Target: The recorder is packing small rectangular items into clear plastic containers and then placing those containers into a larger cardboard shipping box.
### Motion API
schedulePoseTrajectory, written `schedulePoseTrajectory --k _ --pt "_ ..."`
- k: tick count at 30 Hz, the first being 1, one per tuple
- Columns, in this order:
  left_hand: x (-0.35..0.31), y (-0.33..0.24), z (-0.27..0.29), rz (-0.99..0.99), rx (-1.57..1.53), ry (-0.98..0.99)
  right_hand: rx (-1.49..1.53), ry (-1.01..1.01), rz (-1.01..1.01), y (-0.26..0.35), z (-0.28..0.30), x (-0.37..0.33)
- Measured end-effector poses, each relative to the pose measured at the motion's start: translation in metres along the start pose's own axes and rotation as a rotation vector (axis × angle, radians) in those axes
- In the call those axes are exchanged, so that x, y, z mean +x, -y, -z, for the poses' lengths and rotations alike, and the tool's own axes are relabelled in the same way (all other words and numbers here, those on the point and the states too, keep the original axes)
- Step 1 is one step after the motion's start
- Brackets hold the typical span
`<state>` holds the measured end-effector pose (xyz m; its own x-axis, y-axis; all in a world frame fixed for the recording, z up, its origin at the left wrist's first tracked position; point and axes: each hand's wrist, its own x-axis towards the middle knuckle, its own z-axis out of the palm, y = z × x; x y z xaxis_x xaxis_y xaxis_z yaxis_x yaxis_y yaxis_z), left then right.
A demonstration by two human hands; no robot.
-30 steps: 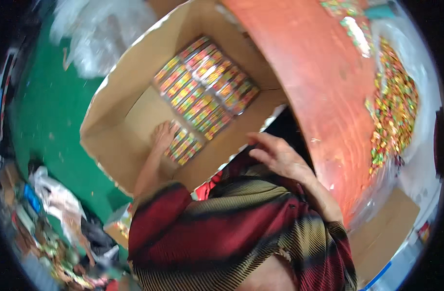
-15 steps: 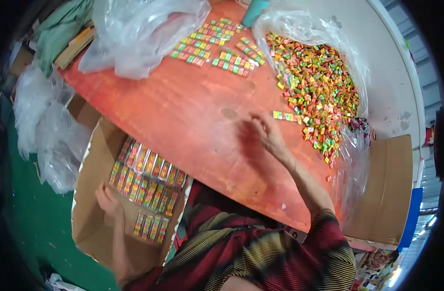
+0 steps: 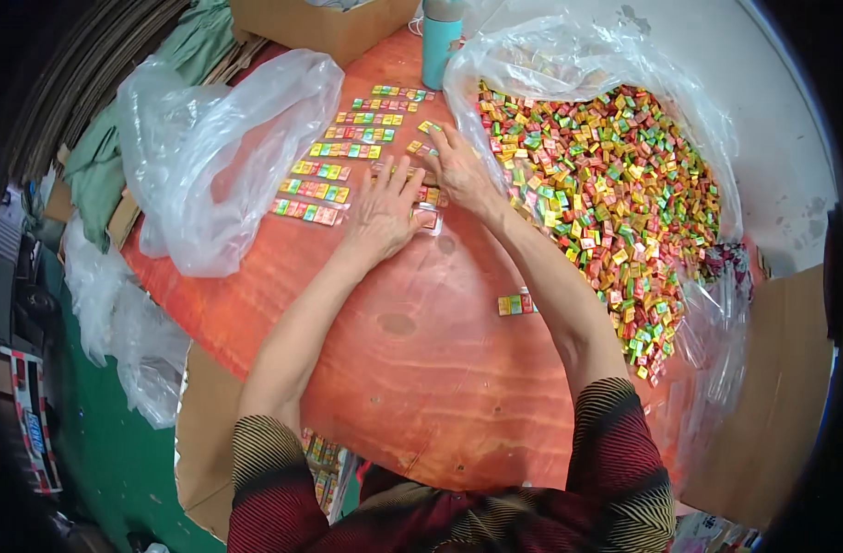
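Note:
My left hand (image 3: 385, 217) lies open, fingers spread, over a row of small coloured packs (image 3: 432, 196) at the middle of the table's far part. Its thumb rests near a clear plastic sleeve end (image 3: 433, 225). My right hand (image 3: 465, 173) is beside it, slightly farther away, fingers outstretched and pointing left, touching or just above short strips of the same packs (image 3: 421, 147). Part of those strips is hidden under both hands. Further strips in red, yellow and green (image 3: 316, 190) lie in rows left of my left hand.
A big heap of loose packs (image 3: 615, 212) spills from a clear bag at the right. One short strip (image 3: 516, 304) lies apart. A turquoise bottle (image 3: 440, 46) stands at the back, a crumpled plastic bag (image 3: 196, 230) at the left. A cardboard box (image 3: 205, 433) holding strips sits below the table's edge.
My left hand has come up out of the cardboard box onto the strips. My right hand has moved away and leftward to join it. The view has shifted toward the table.

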<state>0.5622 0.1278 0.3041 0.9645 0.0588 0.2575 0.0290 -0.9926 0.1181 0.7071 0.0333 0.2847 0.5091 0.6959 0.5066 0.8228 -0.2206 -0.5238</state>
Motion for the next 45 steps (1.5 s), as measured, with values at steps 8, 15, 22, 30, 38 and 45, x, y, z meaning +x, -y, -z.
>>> schedulePoseTrajectory --k 8,15,22,30,38,45 --pt "0.006 0.008 -0.024 0.034 -0.004 0.091 -0.429 -0.011 0.095 -0.017 -0.017 -0.003" --pt "-0.037 -0.016 -0.014 0.056 -0.045 0.067 -0.459 0.221 0.117 0.008 -0.01 -0.032" --pt "-0.103 -0.069 0.005 0.078 -0.086 0.071 -0.374 0.319 0.122 0.049 0.011 -0.093" --pt "-0.16 -0.135 0.018 0.136 -0.135 0.151 -0.214 0.499 0.173 0.091 0.049 -0.144" --pt "-0.182 -0.136 0.022 0.136 -0.273 -0.033 -0.349 0.26 -0.149 0.06 0.108 -0.197" --pt "-0.21 -0.134 0.019 0.133 -0.2 0.062 -0.442 0.243 -0.185 0.073 0.116 -0.221"
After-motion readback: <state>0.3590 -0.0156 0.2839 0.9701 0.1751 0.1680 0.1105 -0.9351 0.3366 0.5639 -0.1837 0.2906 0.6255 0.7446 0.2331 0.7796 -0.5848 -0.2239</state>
